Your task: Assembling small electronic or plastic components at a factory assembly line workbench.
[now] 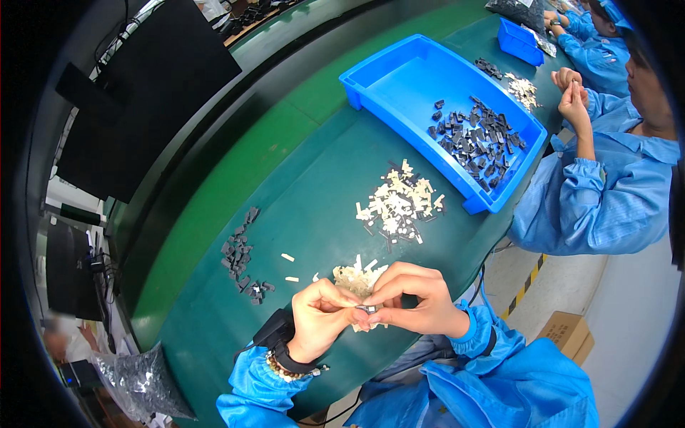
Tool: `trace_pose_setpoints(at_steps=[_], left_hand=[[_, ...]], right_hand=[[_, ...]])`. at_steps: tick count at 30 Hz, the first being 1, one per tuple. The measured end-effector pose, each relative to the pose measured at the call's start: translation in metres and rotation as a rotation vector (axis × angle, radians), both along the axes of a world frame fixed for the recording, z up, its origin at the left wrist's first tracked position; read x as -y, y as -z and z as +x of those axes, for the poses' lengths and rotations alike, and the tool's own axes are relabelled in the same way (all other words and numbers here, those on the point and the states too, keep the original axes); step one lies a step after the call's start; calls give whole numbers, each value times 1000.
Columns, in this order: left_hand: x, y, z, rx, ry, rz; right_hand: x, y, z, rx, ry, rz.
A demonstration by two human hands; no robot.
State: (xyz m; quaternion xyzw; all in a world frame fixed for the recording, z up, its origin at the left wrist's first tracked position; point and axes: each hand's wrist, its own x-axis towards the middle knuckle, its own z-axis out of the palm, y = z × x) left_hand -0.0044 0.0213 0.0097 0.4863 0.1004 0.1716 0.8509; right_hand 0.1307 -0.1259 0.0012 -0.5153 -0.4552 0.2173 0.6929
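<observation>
Between my fingertips is a small black plastic part [369,309] with a pale spot on it. My left hand [319,319] pinches it from the left, while my right hand [421,298] grips it from the other side. Finger tips cover much of the part. Just beyond and beneath my hands lies a heap of small cream pieces [349,277]. Farther off is a mixed pile of cream pieces and thin black strips [401,203]. Loose black plastic parts [239,251] are spread to the left of my hands.
A blue plastic bin [407,123] holding many black parts [477,139] stands at the far right on the green table [300,171]. Beside it sits a co-worker in a blue sleeve [585,192]. A bag of dark parts [146,381] lies at lower left; a cardboard box [566,335] is on the floor.
</observation>
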Motion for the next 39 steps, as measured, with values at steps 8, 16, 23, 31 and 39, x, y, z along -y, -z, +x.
trace_pose_setpoints(at_steps=[8,16,23,31,39], left_hand=[[-6,6,-5,32,40,134],[-3,4,0,-63,115,131],[-4,4,-3,-121,119,157],[-3,1,-2,-173,132,174],[-2,0,-2,-201,133,174]], right_hand=[[15,-23,28,579,599,36],[18,-62,107,713,1022,-286],[-14,-28,53,815,559,-508],[-20,-18,49,703,484,-661],[-20,-17,46,679,540,-641]])
